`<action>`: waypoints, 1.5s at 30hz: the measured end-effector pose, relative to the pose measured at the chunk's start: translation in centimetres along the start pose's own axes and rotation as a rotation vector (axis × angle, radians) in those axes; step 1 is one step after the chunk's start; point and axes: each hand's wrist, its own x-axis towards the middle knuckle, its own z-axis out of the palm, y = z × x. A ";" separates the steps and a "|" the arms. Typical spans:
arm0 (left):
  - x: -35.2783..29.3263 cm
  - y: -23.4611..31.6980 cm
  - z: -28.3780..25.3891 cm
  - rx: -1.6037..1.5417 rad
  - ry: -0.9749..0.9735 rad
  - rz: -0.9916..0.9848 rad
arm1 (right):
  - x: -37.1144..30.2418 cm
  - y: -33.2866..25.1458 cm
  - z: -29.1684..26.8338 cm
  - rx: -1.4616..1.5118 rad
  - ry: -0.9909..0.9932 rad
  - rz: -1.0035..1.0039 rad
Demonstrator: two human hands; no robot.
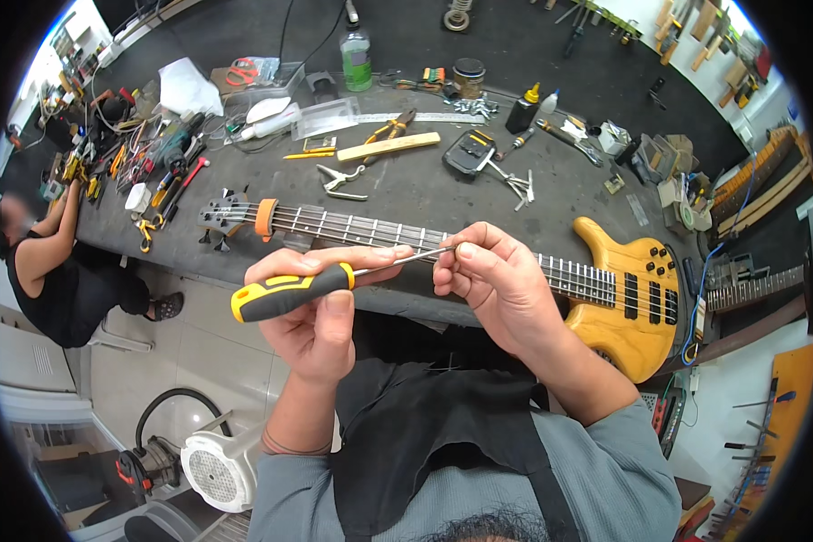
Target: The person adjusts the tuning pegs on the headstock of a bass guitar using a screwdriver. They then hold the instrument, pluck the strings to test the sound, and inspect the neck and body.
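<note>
A screwdriver (pixel 294 291) with a yellow and black handle is held level above the near edge of the bench. My left hand (pixel 312 330) is closed round its handle and the start of the shaft, thumb underneath. The fingertips of my right hand (pixel 497 280) pinch the tip end of the thin metal shaft; whether something small sits there I cannot make out. Behind both hands lies a bass guitar (pixel 614 257) with a light wood body, its neck reaching left. An orange band (pixel 266 219) wraps the neck near the headstock, and my hands hide part of the fretboard.
Pliers (pixel 343 182), a wooden strip (pixel 388 145), a black case (pixel 469 152) and hex keys (pixel 515 187) lie beyond the neck. A green-labelled bottle (pixel 356 59) stands farther back. Another person (pixel 50 262) works at the left end, among scattered tools. A white stool (pixel 217 470) stands below left.
</note>
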 end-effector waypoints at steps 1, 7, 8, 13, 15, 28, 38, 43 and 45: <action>0.1 0.2 -0.4 -0.013 0.020 -0.026 | 0.4 0.0 0.4 -0.043 0.010 0.017; 2.6 1.1 -4.1 0.067 0.070 -0.032 | 6.1 -0.1 2.8 -0.580 -0.101 -0.036; 3.5 1.5 -4.9 0.122 0.072 -0.047 | 7.6 0.2 3.2 -0.681 -0.144 -0.068; 7.3 3.0 -10.9 0.372 0.086 -0.007 | 16.7 3.0 7.3 -1.174 -0.491 -0.511; 8.9 3.4 -13.4 0.482 0.103 -0.031 | 20.1 4.8 9.1 -1.206 -0.573 -0.604; 11.6 -0.9 -25.5 0.716 0.215 -0.288 | 33.6 16.1 11.5 -1.263 -0.790 -0.485; 11.2 -1.8 -25.9 0.621 0.275 -0.308 | 33.7 16.2 10.8 -1.233 -0.840 -0.356; 10.9 -1.7 -25.7 0.627 0.292 -0.337 | 33.7 16.4 10.5 -1.224 -0.855 -0.360; 10.7 -1.8 -25.9 0.631 0.281 -0.340 | 33.6 16.4 10.5 -1.229 -0.855 -0.362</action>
